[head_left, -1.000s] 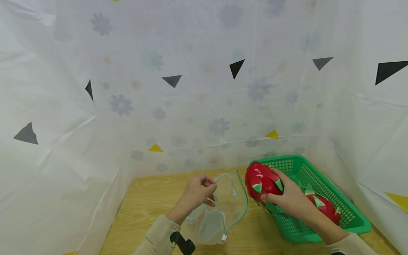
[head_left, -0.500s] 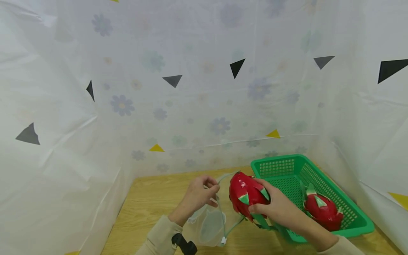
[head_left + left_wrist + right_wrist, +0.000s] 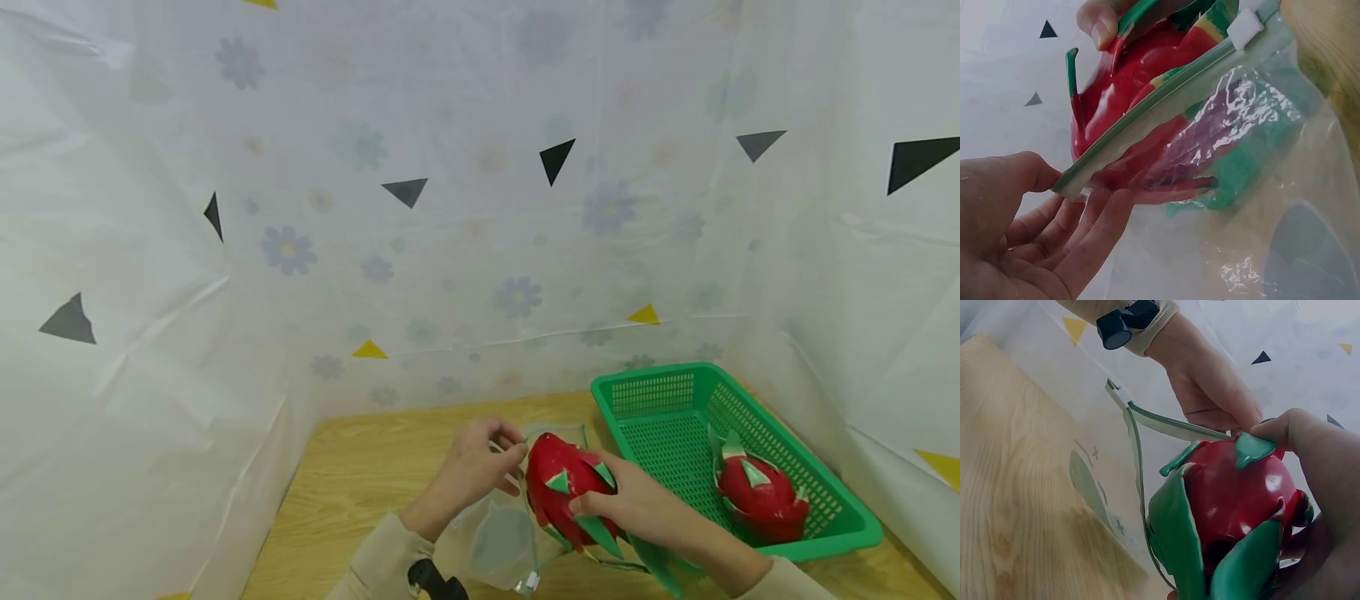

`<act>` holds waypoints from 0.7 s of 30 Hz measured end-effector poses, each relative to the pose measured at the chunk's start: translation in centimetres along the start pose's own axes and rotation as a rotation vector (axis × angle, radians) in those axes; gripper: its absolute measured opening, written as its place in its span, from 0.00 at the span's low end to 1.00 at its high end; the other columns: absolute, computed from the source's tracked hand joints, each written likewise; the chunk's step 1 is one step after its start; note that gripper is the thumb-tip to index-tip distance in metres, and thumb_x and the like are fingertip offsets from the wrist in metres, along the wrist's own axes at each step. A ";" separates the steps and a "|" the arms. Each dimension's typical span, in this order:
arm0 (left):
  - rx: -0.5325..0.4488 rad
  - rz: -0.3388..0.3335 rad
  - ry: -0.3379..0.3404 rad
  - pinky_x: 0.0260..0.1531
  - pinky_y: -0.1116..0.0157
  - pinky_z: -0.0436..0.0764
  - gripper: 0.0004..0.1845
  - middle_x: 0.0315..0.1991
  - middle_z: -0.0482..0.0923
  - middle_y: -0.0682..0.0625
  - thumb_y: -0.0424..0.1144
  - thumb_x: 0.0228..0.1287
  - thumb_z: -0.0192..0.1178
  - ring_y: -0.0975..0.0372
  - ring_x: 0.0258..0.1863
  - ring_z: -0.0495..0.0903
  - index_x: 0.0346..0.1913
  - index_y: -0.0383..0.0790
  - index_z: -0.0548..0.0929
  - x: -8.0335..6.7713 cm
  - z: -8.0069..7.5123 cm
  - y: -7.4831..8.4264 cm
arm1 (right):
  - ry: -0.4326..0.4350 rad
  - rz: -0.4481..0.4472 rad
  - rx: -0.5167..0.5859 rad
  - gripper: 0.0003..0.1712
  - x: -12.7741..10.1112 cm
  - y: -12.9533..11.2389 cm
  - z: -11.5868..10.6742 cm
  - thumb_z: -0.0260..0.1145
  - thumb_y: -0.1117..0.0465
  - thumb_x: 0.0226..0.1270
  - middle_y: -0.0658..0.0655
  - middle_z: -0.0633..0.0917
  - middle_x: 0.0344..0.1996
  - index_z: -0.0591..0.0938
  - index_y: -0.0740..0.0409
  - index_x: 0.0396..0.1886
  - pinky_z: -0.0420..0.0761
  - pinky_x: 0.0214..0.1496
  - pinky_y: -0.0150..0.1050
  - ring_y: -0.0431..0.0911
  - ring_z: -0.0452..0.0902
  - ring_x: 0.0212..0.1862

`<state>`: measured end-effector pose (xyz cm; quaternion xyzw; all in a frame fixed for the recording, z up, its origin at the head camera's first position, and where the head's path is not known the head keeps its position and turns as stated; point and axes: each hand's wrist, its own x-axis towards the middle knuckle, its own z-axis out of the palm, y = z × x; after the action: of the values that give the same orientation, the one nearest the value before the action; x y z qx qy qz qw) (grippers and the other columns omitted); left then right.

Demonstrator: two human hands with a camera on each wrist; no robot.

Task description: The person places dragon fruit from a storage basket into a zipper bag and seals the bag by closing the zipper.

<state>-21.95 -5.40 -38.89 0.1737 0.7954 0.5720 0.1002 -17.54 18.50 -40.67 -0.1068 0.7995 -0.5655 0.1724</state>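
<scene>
Pinches bag (image 3: 498, 540) with left hand (image 3: 478, 458), grips dragon fruit (image 3: 553, 477) with right hand (image 3: 637, 500), apparently mid-insertion, short of far edge of worktop (image 3: 360, 471). Probably calls for pushing deeper.

Red dragon fruit (image 3: 553, 483), green-tipped scales — tilted, partly inside clear zip bag (image 3: 1229, 244)

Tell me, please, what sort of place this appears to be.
Probably a makeshift recording booth: patterned plastic sheeting encloses a wood-grained table on three sides, and a black wrist-worn device looks like a camera.
</scene>
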 end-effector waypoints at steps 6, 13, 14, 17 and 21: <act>0.034 0.028 -0.028 0.23 0.60 0.86 0.06 0.35 0.80 0.42 0.37 0.69 0.62 0.54 0.26 0.84 0.42 0.38 0.80 -0.3 0.4 0.0 | -0.020 0.000 0.001 0.45 0.7 1.1 0.3 0.65 0.47 0.66 0.60 0.83 0.54 0.60 0.69 0.72 0.85 0.46 0.45 0.48 0.82 0.48; 0.121 0.046 -0.071 0.27 0.62 0.86 0.06 0.33 0.81 0.51 0.42 0.69 0.62 0.62 0.27 0.82 0.40 0.44 0.80 -0.8 0.8 0.1 | -0.063 0.026 0.060 0.46 1.7 1.9 0.6 0.61 0.46 0.69 0.59 0.86 0.50 0.58 0.72 0.73 0.86 0.43 0.44 0.49 0.85 0.44; 0.137 0.051 -0.073 0.27 0.64 0.86 0.05 0.33 0.82 0.52 0.42 0.69 0.62 0.64 0.26 0.82 0.40 0.44 0.80 -0.9 0.9 0.1 | -0.081 0.024 0.072 0.44 1.8 2.0 0.5 0.60 0.46 0.70 0.59 0.86 0.50 0.59 0.71 0.73 0.86 0.43 0.44 0.49 0.85 0.44; 0.142 0.056 -0.085 0.27 0.67 0.84 0.05 0.32 0.82 0.53 0.42 0.70 0.61 0.64 0.25 0.82 0.40 0.45 0.80 -1.1 1.0 0.3 | -0.138 0.007 0.116 0.40 1.9 2.3 0.5 0.56 0.46 0.73 0.59 0.86 0.50 0.61 0.68 0.73 0.85 0.44 0.42 0.48 0.85 0.45; 0.131 0.062 -0.087 0.23 0.66 0.83 0.05 0.32 0.81 0.53 0.42 0.69 0.62 0.64 0.24 0.82 0.40 0.46 0.81 -1.4 1.3 0.6 | -0.205 0.020 0.221 0.34 2.1 2.7 0.6 0.52 0.45 0.75 0.58 0.86 0.52 0.70 0.66 0.69 0.84 0.49 0.40 0.47 0.83 0.50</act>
<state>-20.07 -4.60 -38.81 0.2292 0.8203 0.5134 0.1052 -19.13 18.16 -43.75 -0.1361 0.7115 -0.6346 0.2694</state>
